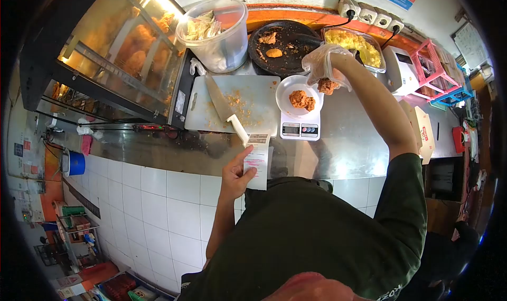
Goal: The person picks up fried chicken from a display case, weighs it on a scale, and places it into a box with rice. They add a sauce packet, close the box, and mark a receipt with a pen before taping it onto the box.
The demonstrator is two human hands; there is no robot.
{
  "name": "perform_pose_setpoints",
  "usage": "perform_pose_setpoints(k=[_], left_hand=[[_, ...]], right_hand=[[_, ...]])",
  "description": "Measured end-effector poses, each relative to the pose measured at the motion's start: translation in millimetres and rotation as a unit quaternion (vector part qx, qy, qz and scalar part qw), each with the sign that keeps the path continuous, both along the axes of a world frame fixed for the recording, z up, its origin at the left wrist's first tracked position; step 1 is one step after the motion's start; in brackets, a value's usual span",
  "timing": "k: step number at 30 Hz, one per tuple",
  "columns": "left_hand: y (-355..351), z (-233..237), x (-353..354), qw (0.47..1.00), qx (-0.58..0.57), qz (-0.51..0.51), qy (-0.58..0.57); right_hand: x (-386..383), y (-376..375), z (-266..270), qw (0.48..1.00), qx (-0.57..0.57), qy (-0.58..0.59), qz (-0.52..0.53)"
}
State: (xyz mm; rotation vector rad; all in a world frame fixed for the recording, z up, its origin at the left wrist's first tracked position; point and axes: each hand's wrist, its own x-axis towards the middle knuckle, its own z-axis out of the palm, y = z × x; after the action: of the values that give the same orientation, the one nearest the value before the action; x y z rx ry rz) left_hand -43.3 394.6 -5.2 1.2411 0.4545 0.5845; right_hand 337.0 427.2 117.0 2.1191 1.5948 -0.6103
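Observation:
A printed paper slip (257, 161) is pinched in my left hand (236, 175), in front of the cutting board. My right hand (331, 63), inside a clear plastic bag or glove, holds a piece of fried chicken (327, 86) just right of a white bowl (283, 94). Other fried chicken (301, 100) lies in that bowl, which stands on a digital kitchen scale (300, 130). A knife with a white handle (237, 128) rests on the crumb-strewn cutting board (200, 119), its handle pointing toward the slip.
Behind the board stand a clear plastic bucket (231, 50) and a black stone mortar (256, 53). At the left is a lit glass display case (95, 63) with fried food. A tray of yellow food (351, 39), a white printer (400, 71) and pink racks (436, 79) stand at the right.

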Motion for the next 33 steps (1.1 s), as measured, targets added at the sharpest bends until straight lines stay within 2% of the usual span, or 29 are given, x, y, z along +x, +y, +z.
perform_pose_setpoints(k=[7, 14, 17, 20, 21, 22, 23, 24, 25, 26, 27, 29, 30, 31, 33], left_hand=[[5, -1, -1, 1.000, -0.008, -0.006, 0.015], [4, -7, 0, 1.000, -0.004, 0.003, 0.009], [4, -9, -3, 1.000, -0.015, 0.007, 0.024], [4, -11, -3, 1.000, -0.005, 0.016, 0.012], [3, -10, -5, 1.000, -0.007, 0.013, 0.011], [3, -8, -7, 0.998, 0.035, 0.025, 0.040], [5, -8, -5, 0.995, 0.078, 0.028, 0.064], [5, -10, -4, 0.994, 0.064, 0.042, 0.072], [3, -14, -4, 0.994, 0.050, 0.050, 0.079], [2, -17, -4, 0.998, 0.014, 0.047, 0.046], [4, -25, -4, 0.998, 0.027, 0.041, 0.039], [4, -19, 6, 1.000, 0.005, 0.007, 0.022], [5, -20, 8, 1.000, -0.015, -0.008, 0.026], [9, -18, 12, 0.999, -0.033, -0.020, 0.029], [21, -8, 25, 0.995, -0.021, -0.079, 0.060]], right_hand=[[-24, -1, -14, 0.999, 0.011, 0.033, 0.017], [-34, 5, -111, 0.997, -0.035, 0.003, 0.068], [-18, 2, -123, 0.996, -0.025, 0.011, 0.087], [-31, -13, -39, 0.989, 0.060, 0.133, -0.025], [-28, -16, -39, 0.989, 0.059, 0.132, -0.028], [-21, -23, -38, 0.935, 0.082, 0.313, -0.143], [-8, -35, -34, 0.835, 0.109, 0.474, -0.257], [18, -37, -76, 0.846, 0.246, 0.445, -0.160], [1, -63, -52, 0.685, 0.237, 0.617, -0.307], [0, -86, -56, 0.632, 0.310, 0.642, -0.304], [4, -110, -68, 0.577, 0.383, 0.659, -0.293], [2, -159, -87, 0.451, 0.473, 0.669, -0.356], [-8, -190, -77, 0.420, 0.503, 0.637, -0.407], [-4, -223, -81, 0.409, 0.522, 0.624, -0.414], [10, -289, -100, 0.263, 0.588, 0.601, -0.473]])
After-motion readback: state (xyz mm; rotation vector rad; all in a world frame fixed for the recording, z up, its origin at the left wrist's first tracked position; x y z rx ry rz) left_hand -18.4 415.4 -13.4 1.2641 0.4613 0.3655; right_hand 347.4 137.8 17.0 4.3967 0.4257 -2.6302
